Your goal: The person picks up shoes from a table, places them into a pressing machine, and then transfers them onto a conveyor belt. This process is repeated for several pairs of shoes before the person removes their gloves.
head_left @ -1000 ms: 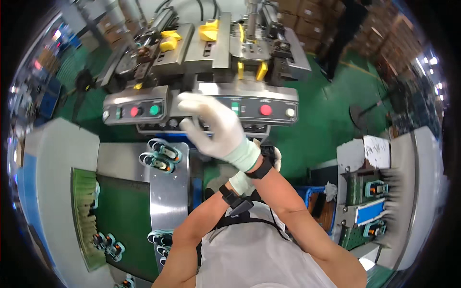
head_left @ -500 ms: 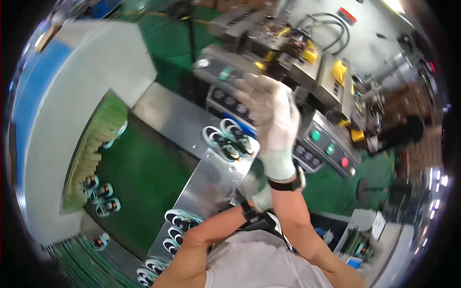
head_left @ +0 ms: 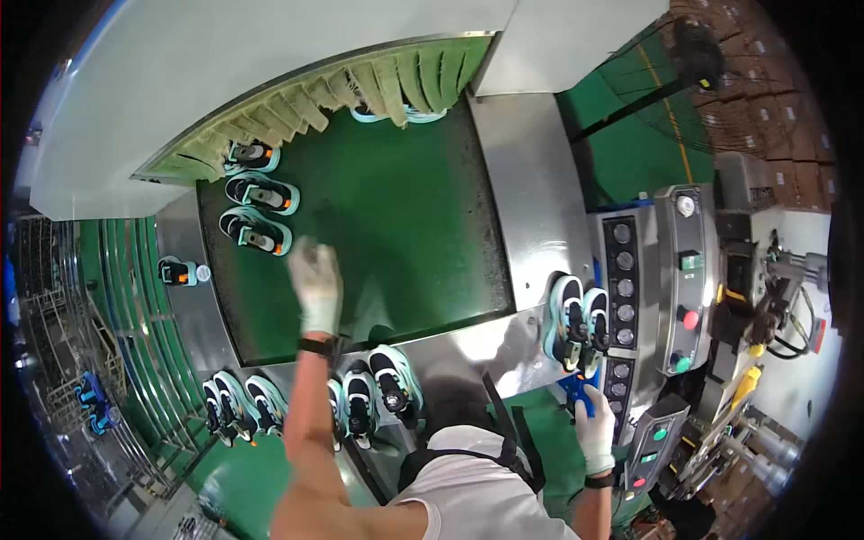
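Note:
My left hand (head_left: pixel 317 281), in a white glove, is stretched out above the green conveyor belt (head_left: pixel 387 225). Its fingers look spread and hold nothing, though they are a little blurred. Just left of the fingertips a black and mint sneaker (head_left: pixel 256 232) lies on the belt, with two more behind it toward the fringed curtain. My right hand (head_left: pixel 596 434), gloved too, hangs low on the right with fingers apart and nothing visible in it. Close to its fingertips is a blue object (head_left: pixel 576 389), partly hidden under a pair of sneakers (head_left: pixel 565 319) on the metal ledge.
A green fringed curtain (head_left: pixel 360 85) hangs across the machine's opening, with more shoes partly under it. Several sneakers (head_left: pixel 358 400) line the near metal edge. At right stand control panels (head_left: pixel 688 279) with buttons, a press machine, and a fan (head_left: pixel 697 58).
My view has swung left from the press machine to the conveyor. My right hand has come down from its raised position; my left hand has reached out over the belt.

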The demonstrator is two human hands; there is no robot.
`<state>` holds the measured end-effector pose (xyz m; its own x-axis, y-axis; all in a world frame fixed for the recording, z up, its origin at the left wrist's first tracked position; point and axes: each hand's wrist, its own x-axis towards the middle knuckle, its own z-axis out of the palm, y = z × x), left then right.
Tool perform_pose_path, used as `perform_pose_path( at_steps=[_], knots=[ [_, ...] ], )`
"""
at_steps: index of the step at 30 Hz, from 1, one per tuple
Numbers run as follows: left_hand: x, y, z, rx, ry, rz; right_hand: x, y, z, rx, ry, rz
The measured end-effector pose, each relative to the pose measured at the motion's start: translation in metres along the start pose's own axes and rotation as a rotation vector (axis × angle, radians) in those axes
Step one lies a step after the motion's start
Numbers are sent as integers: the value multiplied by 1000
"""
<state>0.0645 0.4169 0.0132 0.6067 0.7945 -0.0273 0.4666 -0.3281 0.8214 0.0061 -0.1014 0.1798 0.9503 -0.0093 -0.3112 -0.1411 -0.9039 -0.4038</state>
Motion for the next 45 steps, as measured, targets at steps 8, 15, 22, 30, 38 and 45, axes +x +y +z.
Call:
perform_pose_path(
  at_steps=[8, 15, 22, 30, 38, 45],
  knots=[
    [154, -122, -80, 1289, -317, 368, 34, -49, 19, 196, 259, -167],
    [95, -123, -107, 781, -199, 512, 69, -53, -46, 2471, 328, 354],
    [-121, 106, 18, 51, -624, 531, 8, 7, -97, 2285, 333, 142],
    [-372, 370, 87, -380, -1215, 1359, -78, 28, -54, 2083, 299, 355],
    [-606, 471, 99, -744, -1623, 1778, -219, 192, -108, 1362, 830, 185],
    [-755, 491, 284, -373, -1693, 1224, -304, 251, -56, 1832, 1306, 268]
  ],
)
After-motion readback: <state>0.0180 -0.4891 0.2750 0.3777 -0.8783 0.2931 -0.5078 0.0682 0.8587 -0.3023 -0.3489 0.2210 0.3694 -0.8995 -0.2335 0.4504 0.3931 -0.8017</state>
